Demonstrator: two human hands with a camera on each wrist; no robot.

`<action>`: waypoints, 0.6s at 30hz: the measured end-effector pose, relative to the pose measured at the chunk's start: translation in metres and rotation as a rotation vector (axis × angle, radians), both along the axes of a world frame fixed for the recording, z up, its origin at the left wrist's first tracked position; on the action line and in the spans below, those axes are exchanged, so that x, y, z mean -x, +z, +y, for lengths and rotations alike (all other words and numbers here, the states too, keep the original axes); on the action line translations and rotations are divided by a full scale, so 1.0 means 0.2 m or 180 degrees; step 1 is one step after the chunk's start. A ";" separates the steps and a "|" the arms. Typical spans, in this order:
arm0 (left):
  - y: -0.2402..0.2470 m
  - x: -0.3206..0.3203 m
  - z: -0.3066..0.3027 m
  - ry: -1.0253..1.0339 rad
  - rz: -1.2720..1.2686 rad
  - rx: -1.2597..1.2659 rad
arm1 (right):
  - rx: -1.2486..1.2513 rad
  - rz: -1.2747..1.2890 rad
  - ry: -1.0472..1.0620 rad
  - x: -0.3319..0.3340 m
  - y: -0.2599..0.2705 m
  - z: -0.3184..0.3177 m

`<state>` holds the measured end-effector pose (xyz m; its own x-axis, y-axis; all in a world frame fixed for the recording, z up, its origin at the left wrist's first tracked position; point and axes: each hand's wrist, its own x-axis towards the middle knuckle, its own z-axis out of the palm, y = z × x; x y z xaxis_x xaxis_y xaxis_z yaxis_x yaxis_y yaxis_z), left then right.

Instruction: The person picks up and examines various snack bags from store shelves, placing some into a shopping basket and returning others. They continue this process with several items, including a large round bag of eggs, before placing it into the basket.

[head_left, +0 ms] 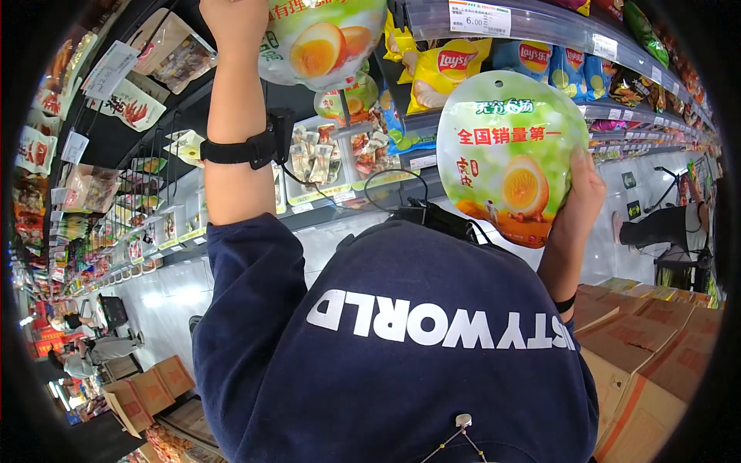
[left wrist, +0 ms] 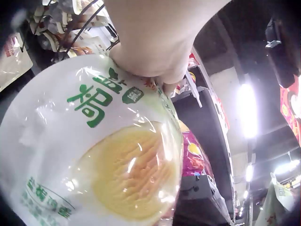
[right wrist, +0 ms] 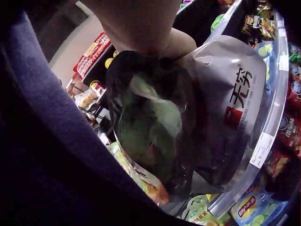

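Note:
At the top edge of the head view my left hand (head_left: 234, 27) grips a round-topped egg snack pouch (head_left: 320, 46), printed with halved eggs. The left wrist view shows the fingers (left wrist: 173, 77) curled at the upper edge of this white, glossy pouch (left wrist: 80, 136). My right hand (head_left: 583, 189) holds a second, oval egg snack pouch (head_left: 509, 131) by its side edge, its green front with a halved egg facing the camera. Dark and grey pouch surfaces (right wrist: 211, 141) hang below the right hand (right wrist: 181, 44) in the right wrist view, where most fingers are hidden.
Lay's chip bags (head_left: 451, 65) stand on a shelf (head_left: 421, 19) behind the pouches. Snack packs (head_left: 174, 58) hang from hooks at the left, above trays of small wrapped snacks (head_left: 316, 158). Cardboard boxes (head_left: 641, 347) are stacked at the right. Other people (head_left: 668, 231) stand farther off.

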<state>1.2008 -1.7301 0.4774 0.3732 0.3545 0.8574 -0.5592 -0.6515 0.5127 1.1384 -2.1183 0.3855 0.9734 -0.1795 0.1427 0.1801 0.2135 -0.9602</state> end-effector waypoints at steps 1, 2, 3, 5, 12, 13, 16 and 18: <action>-0.02 -0.02 0.04 0.0000 0.0001 -0.0003 | -0.0003 0.0001 0.0000 0.00 0.00 0.00; -0.03 -0.05 0.08 0.0022 -0.0202 0.0184 | -0.0005 -0.0003 -0.0019 0.01 0.01 0.00; -0.05 -0.08 0.11 0.0040 -0.0405 0.0369 | -0.0008 -0.0008 -0.0042 0.02 0.01 0.00; 0.00 -0.03 0.07 0.0029 -0.0304 0.0067 | 0.0038 -0.0044 -0.0067 0.02 0.01 -0.01; 0.01 -0.01 0.04 0.0647 -0.0340 -0.0852 | 0.0041 0.0049 -0.0032 0.02 0.01 -0.01; 0.01 -0.02 0.05 0.0644 -0.0347 -0.0854 | 0.0037 0.0044 -0.0036 0.02 0.01 -0.01; -0.01 -0.09 0.11 0.0025 0.0763 0.0712 | 0.0294 -0.0072 -0.0199 0.01 0.00 -0.02; -0.01 -0.15 0.16 0.0663 0.0802 0.0149 | 0.0259 -0.0099 -0.0192 0.01 0.00 -0.02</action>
<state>1.2307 -1.6980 0.4749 0.4869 0.4823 0.7282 -0.2680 -0.7110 0.6501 1.1357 -2.1216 0.3856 0.9560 -0.2241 0.1891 0.2203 0.1229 -0.9677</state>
